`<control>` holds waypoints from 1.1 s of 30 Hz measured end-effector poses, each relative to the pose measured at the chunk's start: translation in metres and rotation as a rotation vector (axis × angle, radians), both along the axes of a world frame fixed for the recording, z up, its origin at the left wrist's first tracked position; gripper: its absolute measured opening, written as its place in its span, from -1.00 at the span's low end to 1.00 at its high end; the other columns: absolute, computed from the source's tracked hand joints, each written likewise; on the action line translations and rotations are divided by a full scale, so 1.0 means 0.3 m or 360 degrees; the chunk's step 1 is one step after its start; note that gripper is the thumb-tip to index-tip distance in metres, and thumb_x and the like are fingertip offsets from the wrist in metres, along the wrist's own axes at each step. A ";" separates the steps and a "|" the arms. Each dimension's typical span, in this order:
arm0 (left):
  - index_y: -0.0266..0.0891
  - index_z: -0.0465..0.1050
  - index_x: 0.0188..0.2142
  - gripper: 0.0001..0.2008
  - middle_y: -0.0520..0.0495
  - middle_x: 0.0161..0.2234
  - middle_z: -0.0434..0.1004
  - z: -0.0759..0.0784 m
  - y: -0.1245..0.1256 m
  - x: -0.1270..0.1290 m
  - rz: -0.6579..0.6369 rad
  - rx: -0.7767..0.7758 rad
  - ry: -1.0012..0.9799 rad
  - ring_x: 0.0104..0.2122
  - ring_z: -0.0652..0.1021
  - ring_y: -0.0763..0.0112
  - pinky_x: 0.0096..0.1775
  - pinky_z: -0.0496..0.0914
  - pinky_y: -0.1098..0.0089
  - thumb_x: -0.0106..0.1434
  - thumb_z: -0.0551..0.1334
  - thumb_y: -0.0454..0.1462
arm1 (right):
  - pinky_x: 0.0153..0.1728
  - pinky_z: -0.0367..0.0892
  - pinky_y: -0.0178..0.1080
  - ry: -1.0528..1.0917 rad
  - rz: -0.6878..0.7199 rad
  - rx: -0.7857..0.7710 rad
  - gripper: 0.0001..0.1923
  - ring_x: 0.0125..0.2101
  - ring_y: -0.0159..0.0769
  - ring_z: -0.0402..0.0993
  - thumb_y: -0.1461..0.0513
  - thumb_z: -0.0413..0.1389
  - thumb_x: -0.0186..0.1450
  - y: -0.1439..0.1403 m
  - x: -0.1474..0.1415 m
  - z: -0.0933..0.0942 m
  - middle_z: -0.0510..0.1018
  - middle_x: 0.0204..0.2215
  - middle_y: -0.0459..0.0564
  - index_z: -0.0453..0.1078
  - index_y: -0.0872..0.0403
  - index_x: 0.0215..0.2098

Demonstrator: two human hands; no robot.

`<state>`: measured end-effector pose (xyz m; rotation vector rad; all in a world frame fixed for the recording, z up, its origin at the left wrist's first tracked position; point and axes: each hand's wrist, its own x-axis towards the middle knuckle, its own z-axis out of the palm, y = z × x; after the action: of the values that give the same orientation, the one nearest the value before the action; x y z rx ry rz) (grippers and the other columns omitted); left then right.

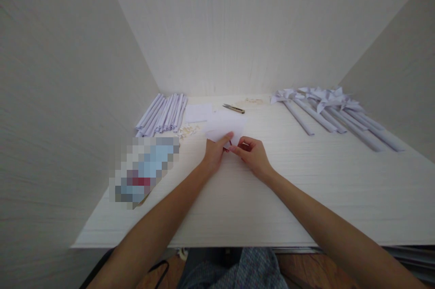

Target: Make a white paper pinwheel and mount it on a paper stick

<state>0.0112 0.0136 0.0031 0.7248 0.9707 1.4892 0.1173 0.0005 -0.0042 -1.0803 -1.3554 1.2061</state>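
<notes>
- Speckled cloth [260, 268], one piece: at the person's lap, below the desk [306, 207], on the near side of the white sheet [226, 122].
- White sheet, paper, one: raised in the person's two hands above the desk; serves as landmark for the entries below.
- Left hand [215, 151], one: gripping the sheet at its near left part, thumb flat on top and fingers beneath, seemingly to steady it.
- Right hand [253, 153], one: at the sheet's near right corner, fingers curled, thumb tip against the edge; cannot tell whether it pinches the paper. Placement suggests fine fingertip work.
- Snips [234, 108], one pair: just beyond the sheet, presumably left within easy reach.
- Paper square [198, 113], flat: beyond the sheet, to its left.
- Pale bits [188, 131], loose heap: just left of the sheet, probably there for handy picking.
- Paper tubes [170, 112], bundle: farther left of the sheet, laid side by side, likely to save room.
- Package, blurred [152, 164]: near side and left of the sheet; contents unreadable.
- Paper pinwheels [328, 100], several, on tubes: well right of the sheet, heads away, apparently grouped apart from loose stock.
</notes>
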 end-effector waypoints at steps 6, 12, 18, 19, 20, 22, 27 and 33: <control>-0.29 0.41 -0.48 -0.77 0.05 -0.57 0.42 -0.008 -0.006 -0.001 -0.0055 -0.0032 0.0127 -0.61 0.37 0.54 -0.62 0.19 0.52 -0.19 0.33 -0.28 | -0.68 -0.17 -0.36 0.0007 0.0037 0.0041 -0.66 -0.71 -0.57 -0.07 0.11 0.20 -0.04 0.009 0.006 -0.014 0.14 -0.78 -0.26 0.15 0.09 -0.71; -0.29 0.42 -0.47 -0.78 0.05 -0.57 0.43 -0.014 -0.002 -0.002 -0.0073 0.0027 0.0135 -0.61 0.37 0.54 -0.63 0.18 0.53 -0.19 0.33 -0.28 | -0.69 -0.17 -0.36 0.0029 0.0060 -0.0024 -0.64 -0.73 -0.57 -0.04 0.09 0.21 -0.06 0.008 0.008 -0.007 0.13 -0.80 -0.26 0.13 0.08 -0.72; -0.29 0.42 -0.51 -0.80 0.07 -0.62 0.41 -0.012 0.002 -0.003 -0.0052 -0.0026 0.0146 -0.66 0.35 0.57 -0.65 0.18 0.54 -0.19 0.34 -0.28 | -0.70 -0.15 -0.36 0.0043 0.0061 -0.0111 -0.66 -0.74 -0.55 -0.02 0.03 0.16 -0.02 0.003 0.005 0.005 0.14 -0.81 -0.25 0.20 0.09 -0.69; -0.29 0.42 -0.50 -0.79 0.06 -0.62 0.42 -0.012 0.002 -0.003 -0.0057 -0.0025 0.0153 -0.66 0.35 0.57 -0.65 0.18 0.54 -0.19 0.34 -0.28 | -0.70 -0.14 -0.36 0.0061 0.0066 -0.0111 -0.66 -0.74 -0.55 -0.03 0.03 0.15 -0.01 0.003 0.005 0.003 0.14 -0.81 -0.25 0.20 0.09 -0.68; -0.29 0.42 -0.49 -0.79 0.06 -0.61 0.42 -0.012 0.001 -0.003 -0.0062 -0.0020 0.0158 -0.65 0.36 0.57 -0.64 0.19 0.54 -0.18 0.34 -0.28 | -0.70 -0.14 -0.37 0.0071 0.0067 -0.0104 -0.66 -0.73 -0.55 -0.03 0.03 0.15 -0.02 0.004 0.005 0.000 0.14 -0.80 -0.25 0.21 0.09 -0.67; -0.29 0.43 -0.47 -0.77 0.05 -0.59 0.43 -0.013 0.001 -0.003 -0.0068 -0.0008 0.0157 -0.63 0.37 0.56 -0.63 0.19 0.53 -0.18 0.34 -0.27 | -0.69 -0.10 -0.37 0.0054 0.0051 -0.0066 -0.69 -0.71 -0.54 0.01 0.06 0.18 -0.05 0.007 0.006 -0.006 0.19 -0.77 -0.24 0.23 0.10 -0.65; -0.28 0.43 -0.45 -0.75 0.06 -0.58 0.43 -0.015 0.001 -0.003 -0.0049 -0.0002 0.0150 -0.61 0.36 0.55 -0.61 0.17 0.52 -0.18 0.34 -0.25 | -0.62 0.04 -0.36 -0.0022 0.0039 0.0023 -0.72 -0.62 -0.48 0.17 0.11 0.23 -0.08 0.010 0.006 -0.012 0.34 -0.66 -0.15 0.25 0.09 -0.63; -0.25 0.44 -0.46 -0.74 0.01 -0.49 0.49 -0.005 -0.005 0.001 -0.0073 -0.0066 0.0213 -0.53 0.42 0.51 -0.54 0.24 0.50 -0.20 0.36 -0.23 | -0.65 0.00 -0.36 -0.0121 0.0022 0.0051 -0.79 -0.65 -0.49 0.10 0.12 0.16 0.00 0.009 0.006 -0.009 0.35 -0.67 -0.15 0.36 0.11 -0.56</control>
<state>0.0115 0.0120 0.0016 0.8201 1.0758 1.3905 0.1190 0.0033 -0.0070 -1.1054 -1.4375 1.1595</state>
